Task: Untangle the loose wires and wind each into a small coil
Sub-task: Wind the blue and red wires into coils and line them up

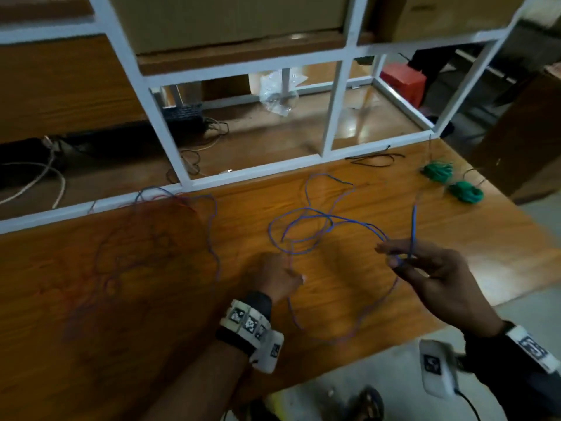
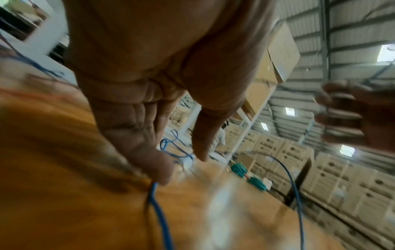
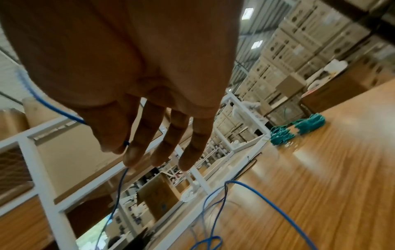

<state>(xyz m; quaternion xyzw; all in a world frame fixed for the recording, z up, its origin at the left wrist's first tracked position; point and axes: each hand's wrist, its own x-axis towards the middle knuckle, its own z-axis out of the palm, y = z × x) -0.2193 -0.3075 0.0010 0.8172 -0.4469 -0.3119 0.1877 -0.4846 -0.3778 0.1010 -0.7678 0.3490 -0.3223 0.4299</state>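
A long blue wire lies in loose loops on the wooden table. My right hand is lifted above the table and pinches this wire between thumb and forefinger; the other fingers are straight. A short end of the wire sticks up past the hand. My left hand is down on the table to the left. In the left wrist view the blue wire comes out from under its curled fingers. A loop of the wire sags between the two hands over the table's front edge.
A tangle of red and blue wires sprawls on the table's left half. Two wound green coils sit at the back right, near a thin black wire. A white metal frame borders the table's far edge.
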